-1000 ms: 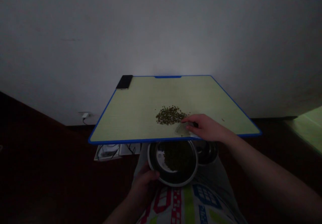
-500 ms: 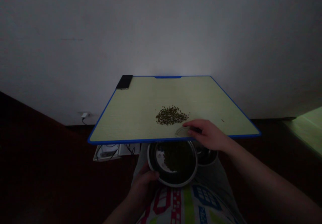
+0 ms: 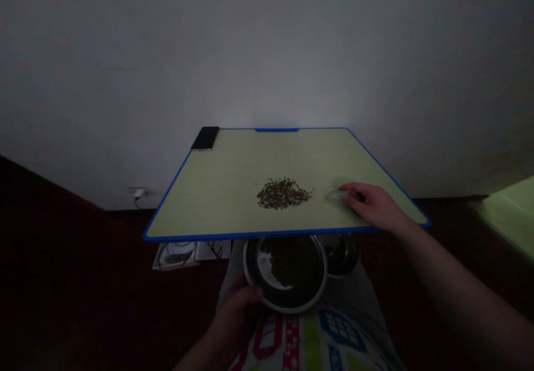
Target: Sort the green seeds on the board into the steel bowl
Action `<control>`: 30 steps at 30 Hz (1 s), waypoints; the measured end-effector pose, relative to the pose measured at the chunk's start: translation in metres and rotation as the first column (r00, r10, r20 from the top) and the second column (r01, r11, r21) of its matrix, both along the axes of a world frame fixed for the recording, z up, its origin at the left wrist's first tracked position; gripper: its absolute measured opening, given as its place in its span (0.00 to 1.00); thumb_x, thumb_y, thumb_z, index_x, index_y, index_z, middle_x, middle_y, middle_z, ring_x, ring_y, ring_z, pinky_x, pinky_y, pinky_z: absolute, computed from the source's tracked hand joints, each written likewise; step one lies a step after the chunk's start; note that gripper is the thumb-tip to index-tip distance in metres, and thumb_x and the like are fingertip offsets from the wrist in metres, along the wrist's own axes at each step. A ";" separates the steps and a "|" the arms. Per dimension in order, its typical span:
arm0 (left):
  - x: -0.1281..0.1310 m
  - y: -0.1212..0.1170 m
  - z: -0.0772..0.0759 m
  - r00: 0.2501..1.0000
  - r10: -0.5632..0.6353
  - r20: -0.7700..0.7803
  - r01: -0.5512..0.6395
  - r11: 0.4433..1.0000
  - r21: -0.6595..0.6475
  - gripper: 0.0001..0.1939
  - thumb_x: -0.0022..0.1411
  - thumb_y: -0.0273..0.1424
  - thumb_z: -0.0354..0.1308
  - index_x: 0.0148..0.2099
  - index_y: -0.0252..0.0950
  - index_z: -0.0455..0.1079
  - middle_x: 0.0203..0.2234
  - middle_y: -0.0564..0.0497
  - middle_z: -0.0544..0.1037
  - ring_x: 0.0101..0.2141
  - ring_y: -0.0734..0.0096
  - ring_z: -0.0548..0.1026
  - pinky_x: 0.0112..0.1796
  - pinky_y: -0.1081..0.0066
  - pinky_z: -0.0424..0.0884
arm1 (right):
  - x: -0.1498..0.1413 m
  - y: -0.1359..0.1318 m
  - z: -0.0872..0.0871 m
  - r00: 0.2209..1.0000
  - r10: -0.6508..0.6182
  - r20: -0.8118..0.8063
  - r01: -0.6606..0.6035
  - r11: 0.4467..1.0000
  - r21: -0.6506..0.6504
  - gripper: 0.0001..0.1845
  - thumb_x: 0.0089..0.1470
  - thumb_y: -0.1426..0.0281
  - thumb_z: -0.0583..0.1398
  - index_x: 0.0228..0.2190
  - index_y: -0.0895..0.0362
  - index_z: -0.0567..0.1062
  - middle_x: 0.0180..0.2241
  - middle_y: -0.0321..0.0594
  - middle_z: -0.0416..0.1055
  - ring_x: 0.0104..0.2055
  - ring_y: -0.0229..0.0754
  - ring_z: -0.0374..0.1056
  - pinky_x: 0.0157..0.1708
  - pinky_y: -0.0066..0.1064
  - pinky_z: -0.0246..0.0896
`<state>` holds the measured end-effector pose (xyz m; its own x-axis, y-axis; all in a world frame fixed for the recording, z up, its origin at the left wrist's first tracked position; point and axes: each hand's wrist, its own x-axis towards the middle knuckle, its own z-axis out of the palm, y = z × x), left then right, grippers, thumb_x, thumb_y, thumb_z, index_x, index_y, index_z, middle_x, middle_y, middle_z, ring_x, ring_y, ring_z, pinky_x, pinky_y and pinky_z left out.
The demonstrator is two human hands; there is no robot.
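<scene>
**Right hand poised at 3 o'clock, left anchored at 6**

A mound of small, dark green-brown seeds [image 3: 283, 193] lies loose at the centre of my feed, touched by nothing. Just clear of it at 3 o'clock sits a translucent, curved plastic scraper [image 3: 337, 194], low against the surface as far as this dim picture lets me tell. My right hand [image 3: 373, 207] is on it, with the fingers [image 3: 352, 188] curled closed over its end. They appear to pinch it, though I can't see the thumb.

Both lie on a pale green rectangular board with a bright blue edge [image 3: 217, 193]. A black smartphone [image 3: 204, 137] rests at the board's 11 o'clock corner.

Below the board at 6 o'clock, a round stainless-steel bowl [image 3: 287, 308] sits over my lap, with a dark mass of seeds [image 3: 290, 262] banked inside and bare steel showing at 9 o'clock. My left hand [image 3: 236, 304] grips its rim at 8 o'clock. A second steel bowl [image 3: 342, 265] sits at 5 o'clock, partly under the board.

I read this step as lining the scraper up beside the mound. Any pass from here calls for a slow, low approach to the mound's 3 o'clock flank, so the seeds don't scatter.
</scene>
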<state>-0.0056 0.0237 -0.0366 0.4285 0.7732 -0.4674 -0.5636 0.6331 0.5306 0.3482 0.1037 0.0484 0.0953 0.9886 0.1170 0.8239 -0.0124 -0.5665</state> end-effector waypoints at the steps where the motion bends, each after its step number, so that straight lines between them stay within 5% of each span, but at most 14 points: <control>1: 0.000 0.000 0.000 1.000 -0.003 -0.005 0.003 1.000 -0.006 0.41 0.43 0.23 0.66 0.63 0.38 0.71 0.40 0.43 0.88 0.46 0.45 0.83 0.50 0.54 0.77 | 0.000 0.002 0.001 1.000 -0.004 0.011 0.004 1.000 -0.003 0.24 0.56 0.59 0.57 0.45 0.61 0.82 0.23 0.38 0.71 0.23 0.41 0.62 0.26 0.34 0.58; 9: -0.001 -0.001 -0.007 1.000 0.023 0.015 -0.024 0.999 0.023 0.42 0.44 0.22 0.65 0.64 0.41 0.70 0.40 0.45 0.88 0.47 0.47 0.83 0.49 0.56 0.78 | -0.022 0.011 0.002 0.999 0.033 0.041 -0.033 0.999 -0.004 0.22 0.56 0.62 0.57 0.45 0.60 0.82 0.24 0.39 0.74 0.23 0.41 0.63 0.26 0.32 0.58; 18: 0.001 0.001 0.008 1.000 0.006 -0.015 -0.006 1.000 0.006 0.42 0.42 0.22 0.65 0.63 0.39 0.71 0.37 0.45 0.88 0.44 0.47 0.84 0.47 0.56 0.79 | -0.036 0.021 0.005 0.996 0.043 0.073 -0.039 0.998 -0.055 0.24 0.56 0.64 0.57 0.48 0.62 0.82 0.27 0.41 0.76 0.26 0.42 0.67 0.29 0.33 0.60; 30: 0.000 0.001 0.003 1.000 -0.009 -0.009 0.009 1.000 -0.002 0.42 0.42 0.24 0.67 0.63 0.39 0.71 0.42 0.43 0.87 0.48 0.42 0.82 0.50 0.53 0.77 | -0.058 0.019 0.008 0.977 0.193 0.090 -0.188 0.980 -0.058 0.20 0.57 0.68 0.57 0.47 0.57 0.83 0.32 0.43 0.81 0.32 0.44 0.72 0.33 0.32 0.63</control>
<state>-0.0059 0.0249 -0.0337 0.4314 0.7684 -0.4728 -0.5534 0.6392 0.5340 0.2905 0.1230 0.0567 -0.1045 0.9922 0.0676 0.8635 0.1242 -0.4888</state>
